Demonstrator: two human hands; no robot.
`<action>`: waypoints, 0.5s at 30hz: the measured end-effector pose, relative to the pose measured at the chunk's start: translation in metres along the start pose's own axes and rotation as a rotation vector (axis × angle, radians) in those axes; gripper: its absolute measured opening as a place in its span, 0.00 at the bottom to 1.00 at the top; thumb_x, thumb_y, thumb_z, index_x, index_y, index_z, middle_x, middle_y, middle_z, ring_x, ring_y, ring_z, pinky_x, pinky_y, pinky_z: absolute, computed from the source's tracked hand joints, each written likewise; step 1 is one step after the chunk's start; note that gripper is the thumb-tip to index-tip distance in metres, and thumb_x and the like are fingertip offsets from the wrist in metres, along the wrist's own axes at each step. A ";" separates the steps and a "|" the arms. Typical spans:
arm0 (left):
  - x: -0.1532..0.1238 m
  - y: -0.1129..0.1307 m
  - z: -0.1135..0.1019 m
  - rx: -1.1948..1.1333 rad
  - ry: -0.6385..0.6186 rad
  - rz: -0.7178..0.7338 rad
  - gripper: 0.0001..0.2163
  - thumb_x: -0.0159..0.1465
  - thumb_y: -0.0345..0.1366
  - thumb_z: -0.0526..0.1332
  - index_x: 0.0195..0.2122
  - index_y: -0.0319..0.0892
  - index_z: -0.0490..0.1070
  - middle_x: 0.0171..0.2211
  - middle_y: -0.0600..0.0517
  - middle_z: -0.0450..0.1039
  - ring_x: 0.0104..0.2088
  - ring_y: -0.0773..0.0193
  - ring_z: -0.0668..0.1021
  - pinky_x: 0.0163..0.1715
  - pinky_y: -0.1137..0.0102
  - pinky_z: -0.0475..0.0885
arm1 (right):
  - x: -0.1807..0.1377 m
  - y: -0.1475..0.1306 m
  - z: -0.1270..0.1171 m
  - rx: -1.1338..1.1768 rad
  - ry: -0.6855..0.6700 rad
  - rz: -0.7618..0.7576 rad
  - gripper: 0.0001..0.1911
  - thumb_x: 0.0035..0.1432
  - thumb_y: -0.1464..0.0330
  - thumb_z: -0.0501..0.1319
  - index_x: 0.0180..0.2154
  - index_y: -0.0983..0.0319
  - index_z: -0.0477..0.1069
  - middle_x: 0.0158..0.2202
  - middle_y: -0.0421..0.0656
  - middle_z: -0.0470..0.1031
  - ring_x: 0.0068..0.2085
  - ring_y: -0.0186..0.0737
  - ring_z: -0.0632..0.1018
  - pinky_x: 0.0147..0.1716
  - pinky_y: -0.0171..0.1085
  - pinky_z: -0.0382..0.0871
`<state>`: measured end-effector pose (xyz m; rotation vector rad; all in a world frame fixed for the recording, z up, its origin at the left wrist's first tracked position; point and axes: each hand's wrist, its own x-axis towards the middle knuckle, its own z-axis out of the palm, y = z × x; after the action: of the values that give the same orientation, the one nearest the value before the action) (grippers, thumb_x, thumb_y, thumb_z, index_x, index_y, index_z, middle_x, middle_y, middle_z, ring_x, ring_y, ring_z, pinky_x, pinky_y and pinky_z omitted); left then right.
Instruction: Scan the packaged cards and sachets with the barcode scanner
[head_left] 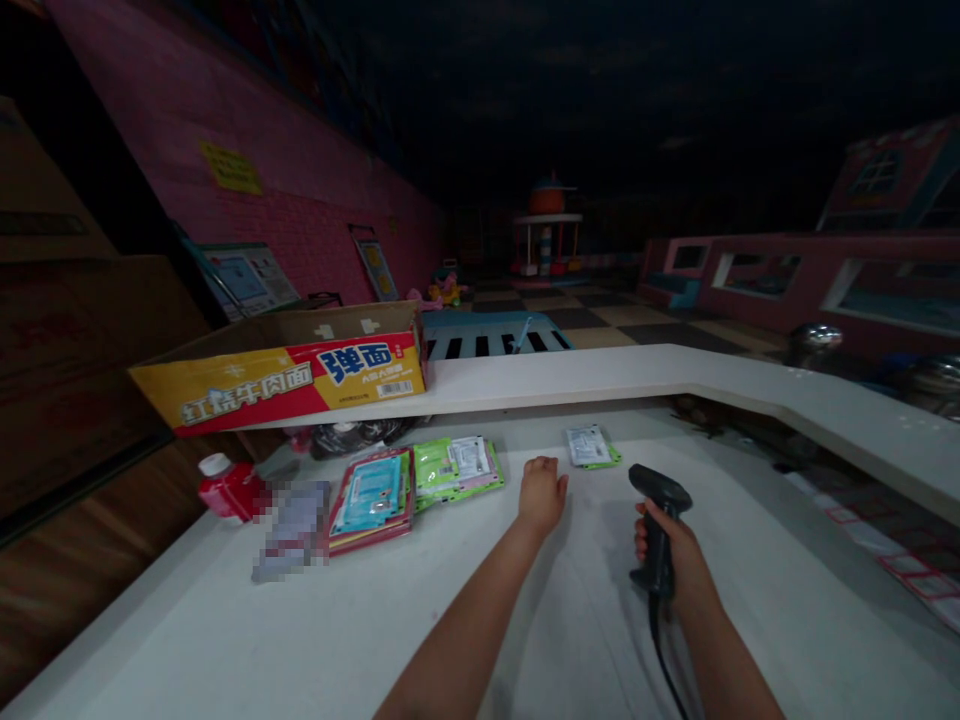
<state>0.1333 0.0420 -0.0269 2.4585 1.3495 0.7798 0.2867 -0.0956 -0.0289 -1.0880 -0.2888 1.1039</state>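
My right hand (675, 560) is wrapped round the grip of a black handheld barcode scanner (658, 500), whose head points away from me toward a small green-and-white packet (591, 446) lying on the white counter (300, 640). The scanner's cable trails back along my forearm. My left hand (541, 494) rests on the counter with its fingers curled under, holding nothing I can see. It lies between that small packet and a stack of green packets (457, 466) to its left.
A stack of blue-and-red packets (373, 498) lies further left, beside a blurred patch and a red bottle with a white cap (229, 488). A yellow-and-red cardboard box (292, 378) sits on the raised white ledge (675, 375). Beyond is a dim indoor play area.
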 end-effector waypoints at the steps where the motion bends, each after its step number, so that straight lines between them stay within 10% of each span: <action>1: 0.006 0.004 0.004 -0.004 -0.027 -0.040 0.16 0.65 0.34 0.56 0.53 0.35 0.72 0.49 0.39 0.74 0.53 0.53 0.73 0.57 0.60 0.64 | -0.001 -0.001 0.001 0.011 0.017 -0.008 0.25 0.40 0.55 0.74 0.33 0.62 0.69 0.16 0.33 0.70 0.16 0.30 0.69 0.13 0.28 0.64; 15: 0.064 0.044 0.034 0.042 -0.083 -0.564 0.21 0.56 0.51 0.65 0.42 0.38 0.78 0.51 0.37 0.73 0.53 0.47 0.71 0.53 0.61 0.61 | -0.007 -0.004 0.013 0.020 0.028 -0.015 0.27 0.39 0.52 0.74 0.33 0.62 0.70 0.17 0.33 0.69 0.16 0.29 0.68 0.13 0.28 0.62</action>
<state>0.2108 0.0734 -0.0138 1.9436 1.9038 0.5050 0.2768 -0.0941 -0.0169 -1.0806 -0.2632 1.0751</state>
